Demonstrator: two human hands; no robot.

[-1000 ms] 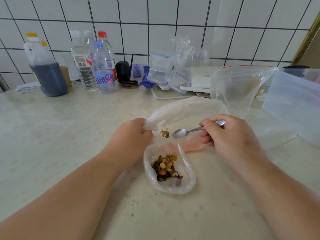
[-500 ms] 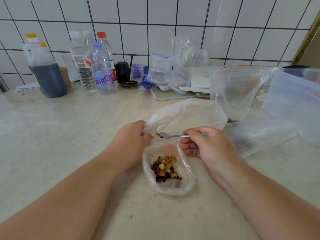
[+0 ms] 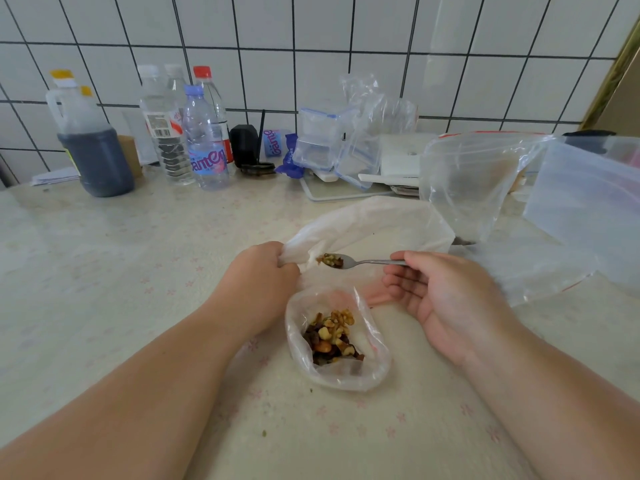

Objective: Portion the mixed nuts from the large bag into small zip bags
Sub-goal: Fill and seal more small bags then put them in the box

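Observation:
A small clear zip bag [image 3: 370, 372] lies open on the counter, holding a heap of mixed nuts [image 3: 332, 337]. Behind it lies the large whitish bag [image 3: 374, 223], its left edge bunched in the grip of my left hand [image 3: 263, 271]. My right hand [image 3: 443, 296] pinches the handle of a metal spoon [image 3: 367, 262]. The spoon's bowl carries a small load of nuts and hovers at the large bag's mouth, just above the small bag's opening.
More empty clear zip bags [image 3: 471, 181] stand and lie at the right. Several water bottles [image 3: 204, 140], a dark sauce jug [image 3: 93, 147] and clear plastic containers [image 3: 322, 140] line the tiled wall. Crumbs dot the counter [image 3: 104, 271] near the small bag.
The spoon went left into the large bag's mouth and now holds nuts; it was empty a second ago. My right hand has drawn back right and turned palm up. My left hand keeps its grip.

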